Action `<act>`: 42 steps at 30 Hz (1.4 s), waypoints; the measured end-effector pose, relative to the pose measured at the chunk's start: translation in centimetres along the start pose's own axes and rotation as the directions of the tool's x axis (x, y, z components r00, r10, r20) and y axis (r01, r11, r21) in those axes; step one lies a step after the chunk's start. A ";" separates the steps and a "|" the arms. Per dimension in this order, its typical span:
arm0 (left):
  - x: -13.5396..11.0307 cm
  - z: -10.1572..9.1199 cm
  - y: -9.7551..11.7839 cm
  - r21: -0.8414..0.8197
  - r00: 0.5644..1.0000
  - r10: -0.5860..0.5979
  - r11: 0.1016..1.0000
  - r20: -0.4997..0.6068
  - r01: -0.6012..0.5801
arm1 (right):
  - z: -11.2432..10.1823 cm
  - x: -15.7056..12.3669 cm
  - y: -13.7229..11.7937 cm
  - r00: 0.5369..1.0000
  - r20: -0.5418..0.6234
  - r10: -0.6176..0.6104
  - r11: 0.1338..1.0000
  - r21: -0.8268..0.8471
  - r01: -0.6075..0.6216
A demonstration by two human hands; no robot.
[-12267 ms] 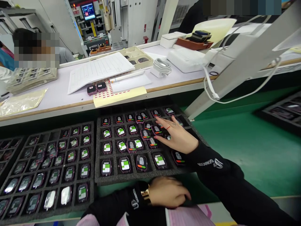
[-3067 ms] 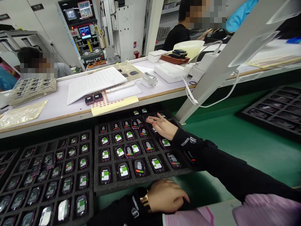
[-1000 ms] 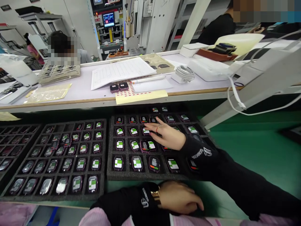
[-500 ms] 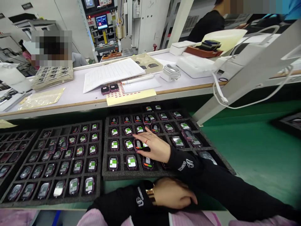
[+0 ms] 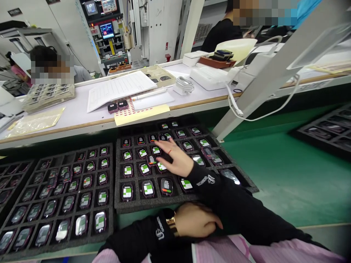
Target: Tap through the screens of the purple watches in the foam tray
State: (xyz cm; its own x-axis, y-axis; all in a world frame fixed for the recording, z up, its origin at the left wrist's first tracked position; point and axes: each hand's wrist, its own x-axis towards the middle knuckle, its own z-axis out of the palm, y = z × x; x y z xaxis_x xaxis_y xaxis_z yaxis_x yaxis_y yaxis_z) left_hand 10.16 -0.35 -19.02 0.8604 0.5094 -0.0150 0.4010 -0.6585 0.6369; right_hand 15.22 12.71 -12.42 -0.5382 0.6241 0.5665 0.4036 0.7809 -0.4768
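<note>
My right hand [image 5: 177, 159] is stretched over the middle of a black foam tray [image 5: 117, 199], its fingers spread and holding nothing. Its fingertips lie close to a smartwatch face [image 5: 163, 137] in the far part of the tray. By the thumb, another watch face [image 5: 151, 159] with white text and an orange-green bar lies across the dividers. Several watch faces with green-and-white screens fill the compartments, including one at the near left [image 5: 127, 191]. In front of the tray my left hand [image 5: 196, 221] rests with loosely curled fingers; its fingertips are partly hidden.
A second tray of watches [image 5: 109, 219] stands to the left, with another beyond it. Behind is a bench [image 5: 104, 128] bearing papers [image 5: 120, 87], two watch faces [image 5: 122, 105] and a coiled cable [image 5: 184, 84]. A slanted white post [image 5: 230, 117] rises at right. Co-workers sit beyond.
My right hand has let go of the text-screen watch, now lying across the dividers, and moved away from me over the tray. My left hand stays in place. The view has shifted right.
</note>
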 end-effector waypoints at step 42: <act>-0.6 -0.1 0.4 -0.055 0.997 -0.071 0.996 0.006 0.071 | -4.0 -9.6 -4.1 0.998 -0.063 0.011 0.998 -0.054 -0.014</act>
State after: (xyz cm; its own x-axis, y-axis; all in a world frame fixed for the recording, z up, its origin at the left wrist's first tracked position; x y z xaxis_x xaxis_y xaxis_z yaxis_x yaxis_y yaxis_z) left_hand 9.79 -0.86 -18.61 0.8314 0.5518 -0.0647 0.4436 -0.5891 0.6754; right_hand 21.70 3.59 -13.23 -0.4863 0.6329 0.6024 0.4506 0.7724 -0.4477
